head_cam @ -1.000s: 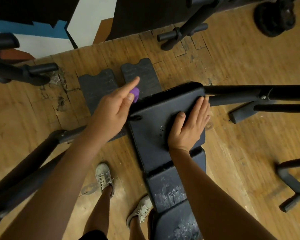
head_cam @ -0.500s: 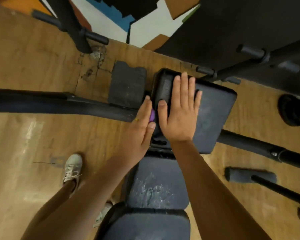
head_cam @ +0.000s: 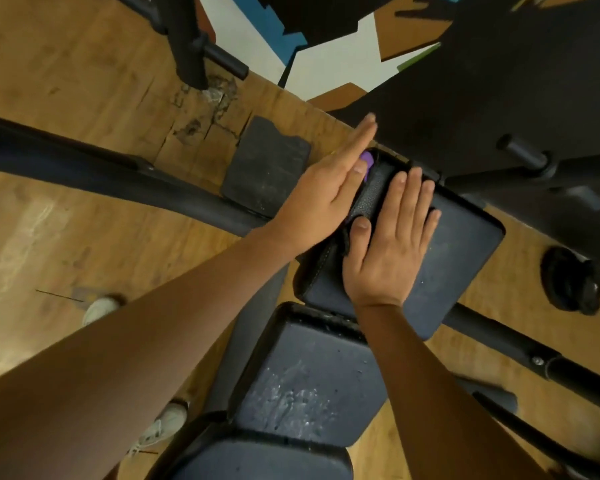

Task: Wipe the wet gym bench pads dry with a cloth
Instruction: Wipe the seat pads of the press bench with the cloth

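The black gym bench runs up the middle in separate pads. The far pad (head_cam: pixel 461 258) lies under my right hand (head_cam: pixel 388 244), which rests flat on its left half with fingers straight. My left hand (head_cam: pixel 326 195) is pressed edge-on against that pad's left side, fingers straight and pointing away. A small purple cloth (head_cam: pixel 367 162) pokes out by the thumb tip, pinched between thumb and fingers; most of it is hidden. The middle pad (head_cam: pixel 309 386) carries streaks and droplets of water. The nearest pad (head_cam: pixel 257 462) shows a few drops.
A black frame bar (head_cam: pixel 84 168) crosses the wooden floor at left, with a rubber mat (head_cam: pixel 264 168) beside the bench. A rack post (head_cam: pixel 187 39) stands at the back, a weight plate (head_cam: pixel 575 282) lies at right, and my shoes (head_cam: pixel 99 310) are at lower left.
My left hand with the purple cloth has slid forward along the far pad's left side. My right hand stays flat on that pad. The view has swung round.
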Available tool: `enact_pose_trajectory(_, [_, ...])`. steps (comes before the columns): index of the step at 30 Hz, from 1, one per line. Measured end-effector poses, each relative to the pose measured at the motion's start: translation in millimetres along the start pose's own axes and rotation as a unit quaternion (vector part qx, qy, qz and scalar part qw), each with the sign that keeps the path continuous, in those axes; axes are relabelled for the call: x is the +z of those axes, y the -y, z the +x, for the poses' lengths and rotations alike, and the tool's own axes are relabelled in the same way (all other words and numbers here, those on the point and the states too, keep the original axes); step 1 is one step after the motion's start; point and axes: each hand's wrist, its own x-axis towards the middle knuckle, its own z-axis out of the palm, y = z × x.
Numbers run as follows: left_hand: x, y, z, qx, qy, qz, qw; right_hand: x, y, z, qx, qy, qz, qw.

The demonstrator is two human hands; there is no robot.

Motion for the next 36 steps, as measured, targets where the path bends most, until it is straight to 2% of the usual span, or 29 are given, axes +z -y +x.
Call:
enact_pose_trajectory(3, [0,6,-28,-0.018,-0.001,-0.011,1.000,0,1,0,0.000,-0.001,0.001,1.000])
enact_pose_trajectory(9, [9,10,-138,-0.068,0.049,-0.016,0.996,0,3,0,0.009,0.001,-0.006,1.000])
enact_pose_trajectory(12, [9,12,-120,-0.058,0.041,-0.025,0.997,1,3,-1,0.008,0.000,-0.006,1.000])
enact_pose_trajectory(19, [1,2,0,0.011,0.000,-0.017,1.000,3,2,-1,0.006,-0.011,-0.011,1.000])
enact_pose_trajectory(23, [8,3,-32,0.000,-0.026,-0.032,0.999,2,2,-1,0.004,-0.012,-0.010,1.000])
enact_pose_trajectory(27, [7,8,-97,-0.019,0.019,-0.009,1.000,2,3,-1,0.011,-0.004,-0.004,1.000])
enact_pose_trajectory(31, [13,17,-151,-0.003,0.033,0.041,0.999,1,4,-1,0.014,-0.002,-0.008,1.000])
enact_pose_trajectory(36, [12,18,-121,0.020,0.030,0.060,0.998,3,4,-1,0.014,-0.002,-0.010,1.000])
